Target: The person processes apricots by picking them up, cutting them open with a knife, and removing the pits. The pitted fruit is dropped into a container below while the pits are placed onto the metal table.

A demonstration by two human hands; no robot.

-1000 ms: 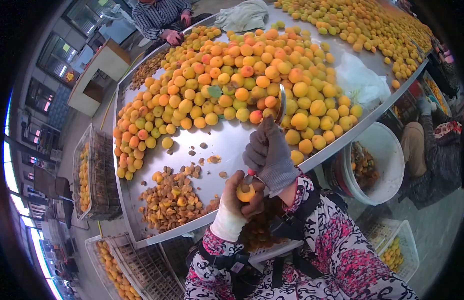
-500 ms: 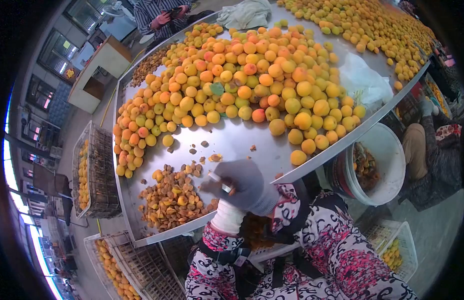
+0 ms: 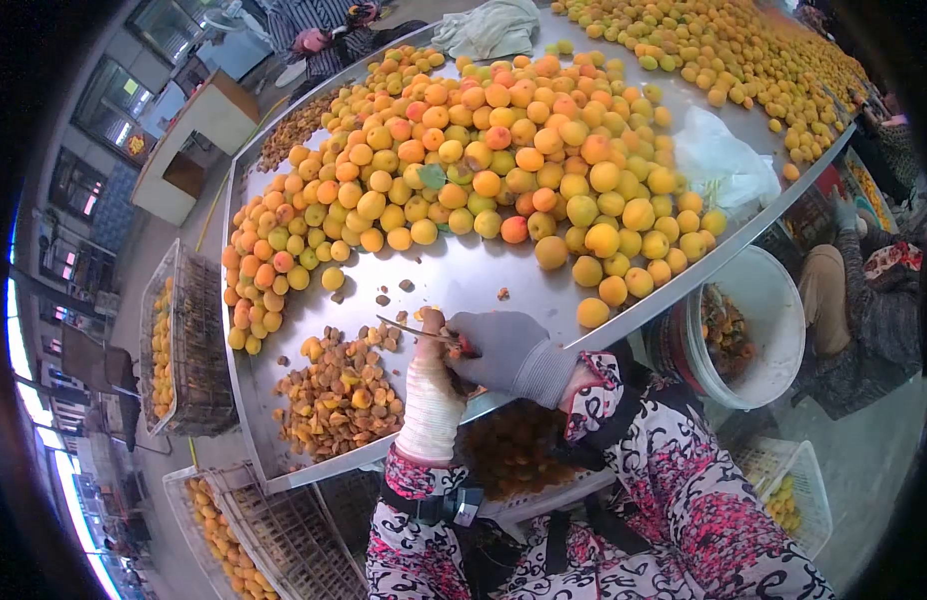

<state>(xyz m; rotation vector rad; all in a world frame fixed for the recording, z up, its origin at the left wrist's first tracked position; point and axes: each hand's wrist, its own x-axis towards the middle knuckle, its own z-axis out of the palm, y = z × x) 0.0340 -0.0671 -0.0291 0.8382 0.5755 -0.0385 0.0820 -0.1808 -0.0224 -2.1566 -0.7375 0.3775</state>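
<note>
My right hand (image 3: 509, 350), in a grey glove, is closed around a small knife. The thin blade (image 3: 402, 326) of the knife points left, across the fingers of my left hand (image 3: 432, 372). White fabric covers my left hand's wrist and palm; its fingers are closed against the right hand, hiding whatever they hold. Both hands are over the near edge of the metal table (image 3: 464, 270). To their left lies a pile of pits and apricot scraps (image 3: 339, 395). Beyond them is a big heap of whole apricots (image 3: 494, 150).
A white bucket (image 3: 779, 335) with scraps stands right of the table. Plastic crates (image 3: 199, 350) of apricots are at the left, and a white crate (image 3: 809, 490) is at lower right. A plastic bag (image 3: 724, 160) and cloth (image 3: 489, 28) lie on the table. Other people sit nearby.
My right hand has moved slightly right and is no longer blurred. My left hand's fingers, mostly covered before, now show beside it, with the knife blade across them.
</note>
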